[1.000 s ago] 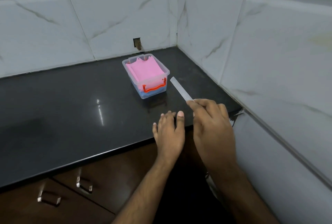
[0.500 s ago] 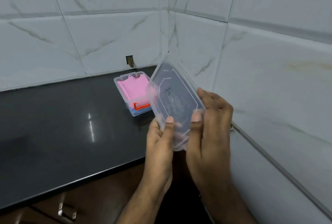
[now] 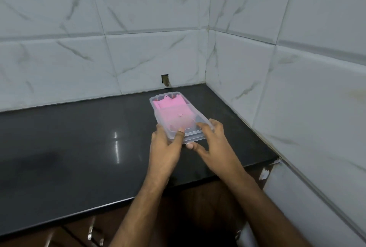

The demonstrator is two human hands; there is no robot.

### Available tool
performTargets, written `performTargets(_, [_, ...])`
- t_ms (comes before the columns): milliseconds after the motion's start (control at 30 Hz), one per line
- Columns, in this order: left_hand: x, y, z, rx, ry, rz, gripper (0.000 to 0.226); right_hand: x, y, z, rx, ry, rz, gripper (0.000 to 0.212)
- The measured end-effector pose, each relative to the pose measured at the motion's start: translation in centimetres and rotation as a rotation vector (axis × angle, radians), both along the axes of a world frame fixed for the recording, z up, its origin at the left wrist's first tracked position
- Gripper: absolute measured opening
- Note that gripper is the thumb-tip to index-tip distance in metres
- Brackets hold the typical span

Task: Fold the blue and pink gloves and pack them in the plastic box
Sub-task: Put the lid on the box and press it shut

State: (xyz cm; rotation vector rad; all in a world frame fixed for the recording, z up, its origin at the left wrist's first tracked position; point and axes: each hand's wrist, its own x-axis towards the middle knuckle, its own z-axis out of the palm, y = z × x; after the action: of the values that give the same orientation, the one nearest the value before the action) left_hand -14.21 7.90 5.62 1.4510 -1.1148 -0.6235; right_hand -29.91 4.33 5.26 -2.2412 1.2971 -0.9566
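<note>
The clear plastic box (image 3: 152,102) stands on the black counter near the wall corner. A folded pink glove (image 3: 168,103) lies in it and shows at the far end. No blue glove is visible. The clear lid (image 3: 178,120) lies tilted over the box, covering its near part, with pink showing through. My left hand (image 3: 164,147) grips the lid's near left corner, thumb on top. My right hand (image 3: 213,143) pinches the near right corner, fingers on top and thumb under the edge.
The black counter (image 3: 79,147) runs left from the box and ends at the tiled wall (image 3: 297,108) on the right. A small hole (image 3: 165,80) sits in the back wall behind the box. Wooden drawers with metal handles (image 3: 91,231) are below the counter edge.
The lid was picked up from the counter right of the box, lifted with both hands, and now lies over the box. The view has moved closer to the box.
</note>
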Motion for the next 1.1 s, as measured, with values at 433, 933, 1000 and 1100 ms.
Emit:
performTargets(433, [3.6, -4.4, 0.7, 0.290, -0.839, 0.048, 0.063, 4.0, -8.7, 1.5, 0.077, 0.275, 0.017, 0.073])
performTargets(933, [6.5, -7.7, -1.6, 0.244, -0.678, -0.015, 0.071, 6.1, -12.3, 1.7, 0.092, 0.370, -0.031, 0.061])
performTargets(1000, [6.3, -7.9, -1.8, 0.206, -0.792, 0.000, 0.072, 6.4, -12.9, 2.1, 0.083, 0.347, -0.070, 0.049])
performTargets(1100, [6.1, -8.4, -1.9, 0.197, -0.912, -0.030, 0.084, 6.5, -14.0, 2.3, 0.069, 0.365, -0.142, 0.043])
